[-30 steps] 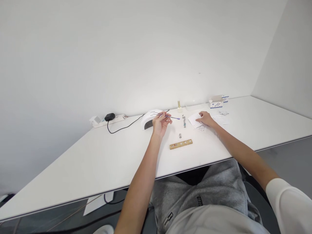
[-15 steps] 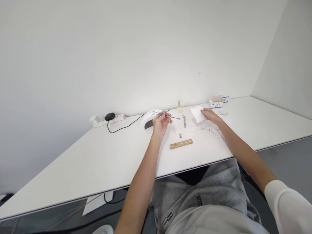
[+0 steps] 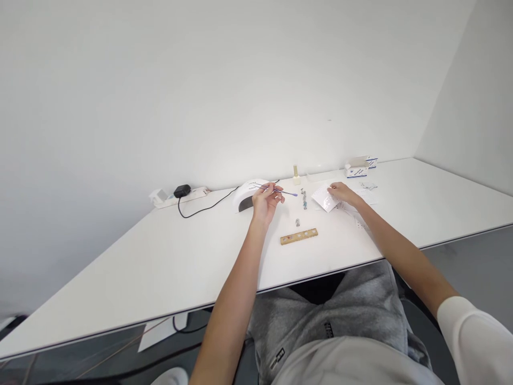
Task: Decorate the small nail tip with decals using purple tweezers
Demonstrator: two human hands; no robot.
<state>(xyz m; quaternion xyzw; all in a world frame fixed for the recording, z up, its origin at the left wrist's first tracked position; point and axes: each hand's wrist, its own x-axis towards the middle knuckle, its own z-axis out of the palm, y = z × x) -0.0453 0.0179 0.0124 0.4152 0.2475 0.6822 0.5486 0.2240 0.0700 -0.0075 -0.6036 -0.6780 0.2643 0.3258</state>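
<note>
My left hand [image 3: 266, 204] is closed around slim purple tweezers [image 3: 289, 193], their two thin prongs pointing left and the wider purple end to the right. It hovers just in front of a white arched nail lamp [image 3: 243, 195]. Between the fingers of my right hand [image 3: 340, 192] is a white sticker sheet [image 3: 325, 198], tilted, with small shiny marks on its face. Further printed sheets [image 3: 362, 223] lie partly under that arm. Between my hands stands a row of small silvery and blue pieces [image 3: 304, 200]. Nearer me are a small silvery piece [image 3: 297, 222] and a wooden strip [image 3: 298, 236] with round pale spots.
A pale nail polish bottle [image 3: 296, 176] stands by the wall. Small white-and-blue boxes [image 3: 356, 168], one opened, are at the back right. At the back left lies a power strip [image 3: 198, 193] with a black adapter [image 3: 182, 191], its cable running towards the lamp.
My right hand has lowered the sticker sheet slightly towards me and turned it, so its shiny marked face shows. My left hand keeps the tweezers in the same place.
</note>
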